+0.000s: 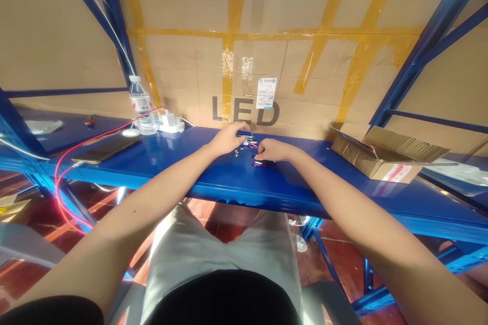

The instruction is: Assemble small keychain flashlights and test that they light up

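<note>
My left hand (231, 138) is over the middle of the blue shelf top, its fingers bent round a small shiny blue piece (244, 133). Just below those fingertips lies a cluster of small metallic pieces (249, 142) in silver, purple and other colours. My right hand (273, 150) is closed, thumb and fingertips pinched low against the surface; what is between them is too small to make out. A purple and silver piece (259, 164) lies right beneath its fingertips. Several tiny brass-coloured parts (237, 153) sit between the two hands, closer to the left one.
An open cardboard box (381, 160) stands at the right. To the left are a water bottle (143, 106), a white charger block (170, 123), a phone (101, 149) and a red cable (63, 157). A tall taped cardboard sheet (183, 61) closes off the back.
</note>
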{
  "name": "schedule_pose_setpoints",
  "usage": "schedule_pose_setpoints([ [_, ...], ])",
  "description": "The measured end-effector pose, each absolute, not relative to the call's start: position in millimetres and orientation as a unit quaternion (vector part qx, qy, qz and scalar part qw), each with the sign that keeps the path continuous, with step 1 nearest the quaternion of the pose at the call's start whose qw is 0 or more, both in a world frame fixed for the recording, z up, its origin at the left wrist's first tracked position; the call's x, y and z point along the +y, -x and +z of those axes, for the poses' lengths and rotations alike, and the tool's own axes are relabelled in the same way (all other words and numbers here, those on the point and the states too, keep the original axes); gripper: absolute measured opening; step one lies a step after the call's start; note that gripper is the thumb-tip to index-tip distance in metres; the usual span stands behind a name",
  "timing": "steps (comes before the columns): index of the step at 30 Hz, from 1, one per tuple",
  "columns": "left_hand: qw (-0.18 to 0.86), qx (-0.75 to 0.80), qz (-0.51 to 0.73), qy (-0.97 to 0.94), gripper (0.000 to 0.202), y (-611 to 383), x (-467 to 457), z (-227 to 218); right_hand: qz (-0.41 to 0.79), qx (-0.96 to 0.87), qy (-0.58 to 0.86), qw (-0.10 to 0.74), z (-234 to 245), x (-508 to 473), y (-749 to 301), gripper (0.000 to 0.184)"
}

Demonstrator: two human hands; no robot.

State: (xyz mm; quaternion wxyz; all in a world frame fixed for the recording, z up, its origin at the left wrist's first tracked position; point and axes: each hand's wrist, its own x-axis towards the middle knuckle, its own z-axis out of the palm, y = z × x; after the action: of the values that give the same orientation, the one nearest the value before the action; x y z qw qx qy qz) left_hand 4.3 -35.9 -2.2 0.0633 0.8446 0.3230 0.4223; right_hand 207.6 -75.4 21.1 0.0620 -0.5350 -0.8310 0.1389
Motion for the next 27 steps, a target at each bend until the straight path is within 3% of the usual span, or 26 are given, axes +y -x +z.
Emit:
schedule_pose_setpoints([
  [10, 0.126, 0.348, 0.419, -0.829, 0.017, -8.9, -35.0, -4.7, 0.241, -0.781, 0.534, 0.215, 15.6, -72.3, -208.4, 0.014],
  [14, 0.147, 0.364, 0.404, -0.826, 0.013, -10.7, -32.0, -8.3, 0.193, -0.804, 0.498, 0.261, 11.8, -64.4, -210.8, 0.022],
  [16, 0.145, 0.373, 0.402, -0.823, 0.014, -11.6, -31.7, -8.8, 0.193, -0.800, 0.487, 0.292, 10.3, -61.2, -211.3, 0.018],
  [18, 0.137, 0.383, 0.401, -0.821, 0.014, -11.9, -32.1, -8.6, 0.232, -0.779, 0.479, 0.331, 9.7, -59.5, -211.4, 0.008],
  [21, 0.125, 0.379, 0.407, -0.821, 0.016, -11.7, -32.9, -7.8, 0.305, -0.743, 0.455, 0.383, 10.3, -59.0, -211.6, 0.016],
  [27, 0.141, 0.351, 0.423, -0.823, 0.016, -11.4, -34.4, -7.4, 0.333, -0.732, 0.431, 0.409, 13.1, -61.3, -211.6, 0.012],
])
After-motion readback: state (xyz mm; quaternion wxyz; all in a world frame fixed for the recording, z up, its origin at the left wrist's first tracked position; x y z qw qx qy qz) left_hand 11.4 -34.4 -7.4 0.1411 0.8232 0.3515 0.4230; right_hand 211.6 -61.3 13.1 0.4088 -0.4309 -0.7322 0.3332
